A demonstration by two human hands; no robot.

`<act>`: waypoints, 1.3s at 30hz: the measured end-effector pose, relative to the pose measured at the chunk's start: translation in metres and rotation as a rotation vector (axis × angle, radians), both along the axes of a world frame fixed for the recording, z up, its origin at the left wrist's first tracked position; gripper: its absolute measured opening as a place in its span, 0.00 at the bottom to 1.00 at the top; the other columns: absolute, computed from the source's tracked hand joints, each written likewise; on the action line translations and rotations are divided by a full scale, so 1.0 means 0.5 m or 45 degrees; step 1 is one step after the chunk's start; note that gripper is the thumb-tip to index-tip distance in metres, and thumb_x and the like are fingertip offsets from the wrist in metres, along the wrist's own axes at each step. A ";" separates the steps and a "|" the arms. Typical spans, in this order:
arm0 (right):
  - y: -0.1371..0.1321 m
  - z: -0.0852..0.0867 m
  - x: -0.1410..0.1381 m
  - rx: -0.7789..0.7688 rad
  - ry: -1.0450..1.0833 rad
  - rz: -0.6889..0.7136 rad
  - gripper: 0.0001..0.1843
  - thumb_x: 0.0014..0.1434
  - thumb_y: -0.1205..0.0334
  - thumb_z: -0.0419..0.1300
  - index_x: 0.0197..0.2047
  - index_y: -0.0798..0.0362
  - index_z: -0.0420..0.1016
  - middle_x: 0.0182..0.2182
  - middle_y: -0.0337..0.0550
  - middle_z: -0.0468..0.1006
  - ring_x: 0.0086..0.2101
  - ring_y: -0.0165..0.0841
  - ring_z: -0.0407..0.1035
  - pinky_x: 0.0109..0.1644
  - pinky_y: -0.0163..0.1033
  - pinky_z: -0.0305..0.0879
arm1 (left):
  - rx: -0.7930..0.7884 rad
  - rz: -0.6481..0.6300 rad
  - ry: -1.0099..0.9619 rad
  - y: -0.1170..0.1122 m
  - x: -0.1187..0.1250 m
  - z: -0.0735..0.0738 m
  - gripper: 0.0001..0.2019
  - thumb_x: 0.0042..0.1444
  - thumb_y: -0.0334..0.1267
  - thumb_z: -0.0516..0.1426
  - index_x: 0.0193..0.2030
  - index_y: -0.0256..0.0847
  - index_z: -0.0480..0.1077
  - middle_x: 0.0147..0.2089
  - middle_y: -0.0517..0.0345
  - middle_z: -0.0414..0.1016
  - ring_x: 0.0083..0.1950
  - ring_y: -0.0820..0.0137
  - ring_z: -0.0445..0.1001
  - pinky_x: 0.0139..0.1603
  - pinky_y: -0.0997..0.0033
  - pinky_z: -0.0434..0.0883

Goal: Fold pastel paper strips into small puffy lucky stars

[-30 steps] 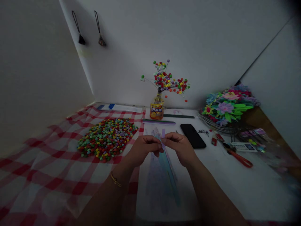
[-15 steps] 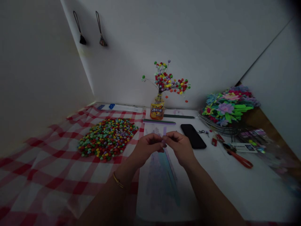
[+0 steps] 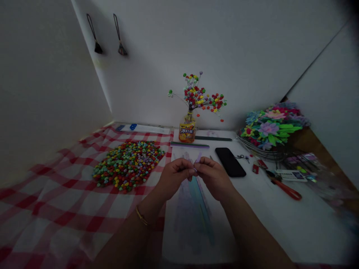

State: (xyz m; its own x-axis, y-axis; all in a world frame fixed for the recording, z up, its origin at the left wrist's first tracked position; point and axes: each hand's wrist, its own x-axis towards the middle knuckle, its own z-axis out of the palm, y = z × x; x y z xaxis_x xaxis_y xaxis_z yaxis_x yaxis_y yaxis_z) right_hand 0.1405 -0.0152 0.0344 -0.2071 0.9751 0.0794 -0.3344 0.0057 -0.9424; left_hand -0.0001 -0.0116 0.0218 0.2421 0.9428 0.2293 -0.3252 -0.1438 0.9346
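My left hand (image 3: pixel 174 176) and my right hand (image 3: pixel 213 176) meet fingertip to fingertip above the table, both pinched on a narrow purple paper strip (image 3: pixel 198 158) whose free end sticks up between them. Beneath the hands lie several long pale paper strips (image 3: pixel 199 209), blue and lilac, on a white sheet (image 3: pixel 179 239). A gold bracelet sits on my left wrist.
A heap of small coloured paper stars (image 3: pixel 127 164) lies on the red-checked cloth (image 3: pixel 50 209) at left. Behind stand a bottle with a star-tipped wire bouquet (image 3: pixel 187 130), a black phone (image 3: pixel 230 161), a basket of paper flowers (image 3: pixel 269 129) and red-handled pliers (image 3: pixel 284 188).
The purple strip's free end has risen above my fingers and tilted right. Both hands have drawn slightly closer together, holding nearly the same spot.
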 end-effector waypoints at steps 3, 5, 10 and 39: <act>-0.003 0.009 0.001 -0.080 0.050 0.101 0.05 0.44 0.64 0.62 0.24 0.54 0.69 0.21 0.34 0.69 0.25 0.28 0.64 0.35 0.37 0.61 | -0.006 -0.014 0.015 -0.003 -0.003 0.004 0.06 0.42 0.32 0.63 0.25 0.36 0.69 0.20 0.64 0.68 0.22 0.77 0.65 0.26 0.76 0.64; -0.005 0.012 0.002 -0.091 0.051 0.157 0.05 0.44 0.63 0.63 0.24 0.54 0.69 0.21 0.35 0.69 0.25 0.28 0.65 0.35 0.39 0.61 | -0.006 -0.035 0.011 -0.005 -0.005 0.007 0.07 0.41 0.32 0.63 0.25 0.36 0.69 0.20 0.63 0.68 0.22 0.78 0.65 0.25 0.76 0.63; -0.009 0.007 -0.001 -0.051 0.005 0.198 0.07 0.47 0.62 0.62 0.25 0.54 0.68 0.21 0.35 0.69 0.24 0.28 0.65 0.35 0.38 0.61 | -0.035 -0.052 -0.038 -0.002 -0.005 0.005 0.08 0.39 0.32 0.64 0.24 0.37 0.67 0.18 0.64 0.69 0.19 0.78 0.64 0.21 0.77 0.62; -0.006 -0.006 -0.003 0.352 -0.351 -0.278 0.07 0.49 0.60 0.62 0.25 0.53 0.70 0.22 0.35 0.70 0.26 0.28 0.64 0.33 0.35 0.61 | 0.155 0.096 0.091 -0.007 -0.005 0.008 0.05 0.48 0.35 0.60 0.26 0.36 0.70 0.22 0.61 0.72 0.24 0.76 0.68 0.27 0.74 0.66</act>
